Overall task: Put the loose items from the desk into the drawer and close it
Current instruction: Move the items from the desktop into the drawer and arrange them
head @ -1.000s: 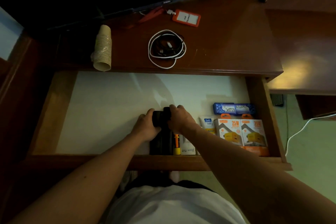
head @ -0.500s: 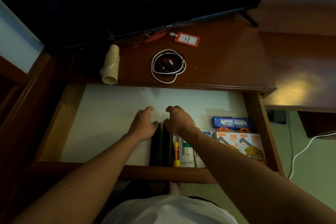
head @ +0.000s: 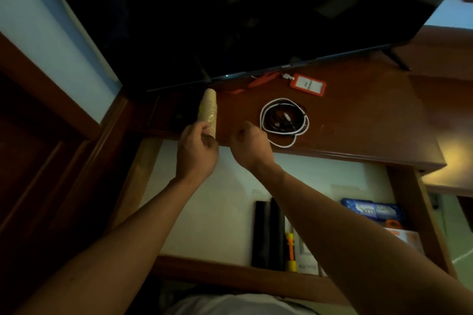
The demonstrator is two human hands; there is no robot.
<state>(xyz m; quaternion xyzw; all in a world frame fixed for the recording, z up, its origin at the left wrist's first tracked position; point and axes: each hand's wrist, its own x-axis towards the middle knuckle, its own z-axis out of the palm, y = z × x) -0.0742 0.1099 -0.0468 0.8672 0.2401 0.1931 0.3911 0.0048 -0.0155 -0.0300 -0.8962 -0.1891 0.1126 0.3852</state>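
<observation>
Two bare forearms reach forward and up from lower frame edge, roughly parallel. Left hand [head: 195,153] seen from back, wrist straight, fingers and thumb curled around near end of stack of paper cups [head: 209,112]. Right hand [head: 249,147] just beside it, apart, back of hand toward camera, fingers loosely curled inward, holding nothing visible. Right forearm crosses frame diagonally from lower right. Torso in pale shirt at bottom edge.

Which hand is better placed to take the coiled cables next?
Right. The right hand hangs empty beside the cables; the left hand already holds the cups.
</observation>
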